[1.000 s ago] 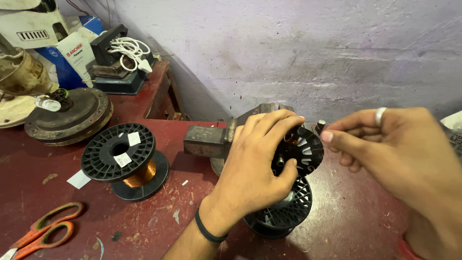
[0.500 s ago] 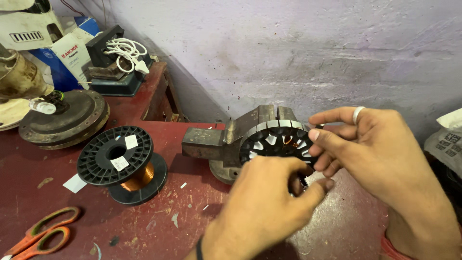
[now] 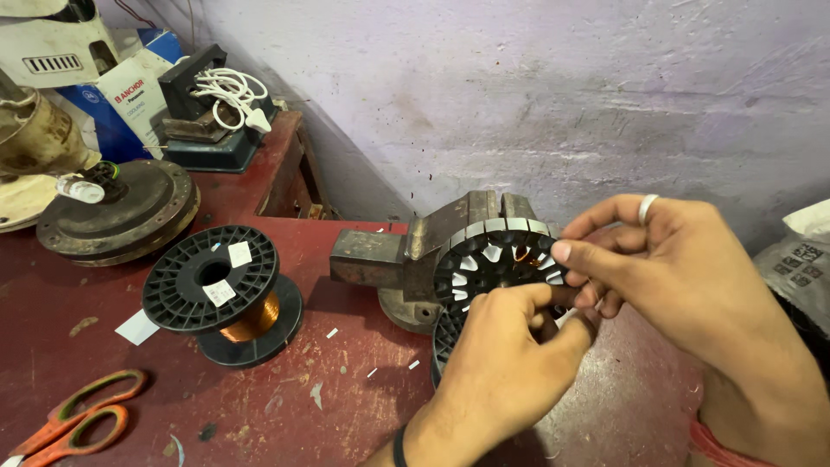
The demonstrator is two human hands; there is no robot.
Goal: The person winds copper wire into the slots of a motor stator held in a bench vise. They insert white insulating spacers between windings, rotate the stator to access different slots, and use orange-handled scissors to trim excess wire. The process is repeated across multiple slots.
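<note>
A round black slotted stator core (image 3: 488, 259) with a little copper winding stands on edge on the red workbench (image 3: 285, 398), against a grey metal block (image 3: 380, 259). My left hand (image 3: 506, 363) is below it, thumb and fingers pinched at its lower right rim. My right hand (image 3: 666, 277), with a ring on one finger, pinches the core's right rim with its fingertips. What lies between the fingertips is hidden.
A black spool of copper wire (image 3: 225, 290) lies left of the core. Orange-handled scissors (image 3: 73, 415) lie at the front left. A dark round motor housing (image 3: 121, 212), a white coiled cable (image 3: 229, 91) and boxes are at the back left. A purple wall stands behind.
My left hand dropped from covering the core's front to its lower rim, uncovering the slots. My right hand stayed at the right rim. The view shifted slightly.
</note>
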